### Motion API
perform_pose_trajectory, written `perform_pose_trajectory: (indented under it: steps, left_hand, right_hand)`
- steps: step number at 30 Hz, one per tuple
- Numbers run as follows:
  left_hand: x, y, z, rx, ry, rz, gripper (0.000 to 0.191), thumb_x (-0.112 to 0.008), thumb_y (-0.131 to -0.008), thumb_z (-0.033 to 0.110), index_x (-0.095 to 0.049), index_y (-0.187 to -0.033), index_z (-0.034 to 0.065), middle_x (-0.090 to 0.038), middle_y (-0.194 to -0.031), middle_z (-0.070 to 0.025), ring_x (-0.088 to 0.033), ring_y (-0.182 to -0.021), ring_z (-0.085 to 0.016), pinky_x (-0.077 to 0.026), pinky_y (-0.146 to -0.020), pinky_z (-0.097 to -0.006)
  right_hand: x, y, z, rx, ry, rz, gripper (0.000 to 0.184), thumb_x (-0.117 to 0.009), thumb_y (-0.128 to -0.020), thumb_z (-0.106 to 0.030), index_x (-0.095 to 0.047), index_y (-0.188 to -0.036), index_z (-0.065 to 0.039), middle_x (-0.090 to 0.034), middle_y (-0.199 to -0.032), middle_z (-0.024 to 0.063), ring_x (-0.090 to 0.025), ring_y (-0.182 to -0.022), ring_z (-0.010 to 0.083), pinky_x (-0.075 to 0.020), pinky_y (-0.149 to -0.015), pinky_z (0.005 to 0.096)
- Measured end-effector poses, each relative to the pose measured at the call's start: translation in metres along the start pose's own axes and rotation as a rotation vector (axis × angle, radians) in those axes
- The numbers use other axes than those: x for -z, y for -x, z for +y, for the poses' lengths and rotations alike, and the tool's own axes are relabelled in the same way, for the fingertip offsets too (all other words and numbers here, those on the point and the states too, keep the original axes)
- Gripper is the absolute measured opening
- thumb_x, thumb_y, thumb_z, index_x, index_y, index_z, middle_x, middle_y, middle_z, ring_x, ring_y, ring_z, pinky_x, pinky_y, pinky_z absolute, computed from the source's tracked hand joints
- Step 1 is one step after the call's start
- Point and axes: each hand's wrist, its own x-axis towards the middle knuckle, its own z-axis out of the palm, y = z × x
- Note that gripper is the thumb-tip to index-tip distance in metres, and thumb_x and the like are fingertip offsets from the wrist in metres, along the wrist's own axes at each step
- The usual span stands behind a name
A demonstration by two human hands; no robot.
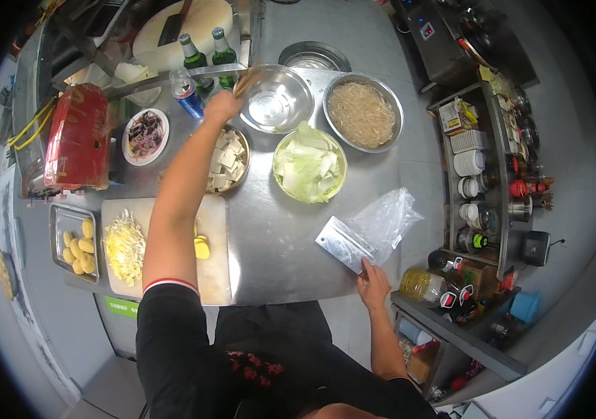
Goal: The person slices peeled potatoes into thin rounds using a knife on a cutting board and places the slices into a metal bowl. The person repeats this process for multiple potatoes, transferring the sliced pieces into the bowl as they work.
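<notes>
My left hand [223, 107] reaches across the table and grips thin brown sticks [247, 81], blurred, which look like chopsticks. Their far ends are at the left rim of a shiny steel bowl [277, 99]. Beneath my left forearm, a bowl of white tofu pieces [228, 160] is partly hidden. My right hand [375, 284] holds the handle of a cleaver [341, 242], whose blade lies by a clear plastic bag [389, 217]. Cut cabbage leaves [308, 165] fill a bowl in the middle. Shredded yellow-white vegetable [124, 246] and yellow slices [201, 247] are on the cutting board [214, 283].
Green bottles [224, 55] and a blue can [188, 94] stand beyond my left hand. Noodles [361, 114] soak in a steel basin at right. Peeled potatoes [80, 249] sit in a tray at left, below a red box [78, 136]. Shelves [447, 183] line the right side.
</notes>
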Motion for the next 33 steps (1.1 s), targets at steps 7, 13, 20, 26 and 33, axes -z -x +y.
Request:
perform_pose_trajectory:
  steps: [7, 13, 20, 26, 33]
  left_hand:
    - [0.043, 0.029, 0.009, -0.079, 0.378, -0.196, 0.057, -0.056, -0.106, 0.043, -0.081, -0.112, -0.0077, -0.088, -0.098, -0.0197, -0.084, -0.103, -0.036, -0.061, -0.087, -0.0484]
    - [0.068, 0.161, -0.071, -0.233, 0.413, -0.176, 0.061, -0.056, -0.106, 0.049, -0.080, -0.094, -0.0056, -0.084, -0.091, -0.0237, -0.081, -0.083, -0.036, -0.060, -0.078, -0.0507]
    - [-0.014, 0.359, -0.161, -0.173, 0.357, -0.324, 0.049, -0.067, -0.103, 0.039, -0.080, -0.097, -0.0083, -0.078, -0.093, -0.0322, -0.078, -0.092, -0.048, -0.059, -0.084, -0.0596]
    - [-0.070, 0.388, -0.172, -0.205, 0.322, -0.374, 0.051, -0.057, -0.114, 0.041, -0.077, -0.115, -0.0053, -0.079, -0.106, -0.0329, -0.078, -0.100, -0.051, -0.060, -0.089, -0.0637]
    - [-0.024, 0.333, -0.345, -0.020, 0.148, 0.320, 0.032, -0.059, -0.112, 0.018, -0.063, -0.138, -0.0003, -0.077, -0.116, -0.0270, -0.078, -0.100, -0.046, -0.062, -0.083, -0.0597]
  right_hand:
    - [0.002, 0.022, -0.032, 0.038, -0.078, 0.109, 0.073, -0.083, -0.089, -0.018, -0.066, -0.160, -0.023, -0.074, -0.118, 0.0089, -0.072, -0.115, 0.0353, -0.0594, -0.092, 0.0521]
    - [-0.011, 0.066, -0.061, -0.188, -0.177, 0.193, 0.067, -0.081, -0.091, -0.015, -0.069, -0.157, -0.020, -0.078, -0.115, 0.0129, -0.076, -0.105, 0.0363, -0.0608, -0.091, 0.0482]
    - [-0.062, 0.135, -0.074, -0.624, -0.797, 0.419, 0.027, -0.066, -0.111, -0.014, -0.071, -0.136, -0.003, -0.076, -0.096, 0.0085, -0.071, -0.078, 0.0196, -0.0579, -0.071, 0.0379]
    - [-0.036, 0.155, -0.150, -0.511, -1.100, 0.422, 0.022, -0.066, -0.116, -0.019, -0.065, -0.126, 0.001, -0.069, -0.086, 0.0058, -0.064, -0.063, 0.0133, -0.0502, -0.054, 0.0326]
    - [-0.050, 0.151, -0.340, -0.207, -1.057, -0.214, 0.060, -0.069, -0.118, -0.028, -0.053, -0.152, 0.018, -0.066, -0.081, 0.0043, -0.066, -0.066, 0.0122, -0.0557, -0.060, 0.0312]
